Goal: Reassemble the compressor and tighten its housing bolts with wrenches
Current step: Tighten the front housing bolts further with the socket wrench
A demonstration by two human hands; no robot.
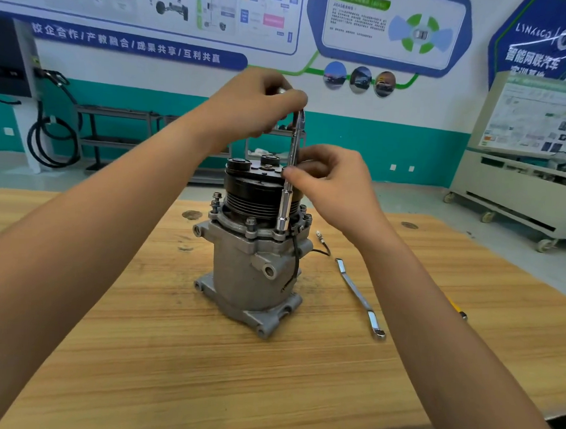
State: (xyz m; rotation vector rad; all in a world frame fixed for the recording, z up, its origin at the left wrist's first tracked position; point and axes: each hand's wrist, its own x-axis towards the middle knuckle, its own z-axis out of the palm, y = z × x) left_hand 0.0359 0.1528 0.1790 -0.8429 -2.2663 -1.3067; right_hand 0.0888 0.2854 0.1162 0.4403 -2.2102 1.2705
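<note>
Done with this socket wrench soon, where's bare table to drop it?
Free: the table in front of the compressor to the near edge, and left of it. Crowded: right of it, with spanner and wire.

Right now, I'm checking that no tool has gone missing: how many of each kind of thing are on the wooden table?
Compressor: 1
Socket wrench, upright on the compressor, gripped by left hand and right hand: 1
Ring wrench, lying flat right of the compressor: 1
Yellow-handled tool, mostly hidden by the right forearm: 1
Total: 4
</note>
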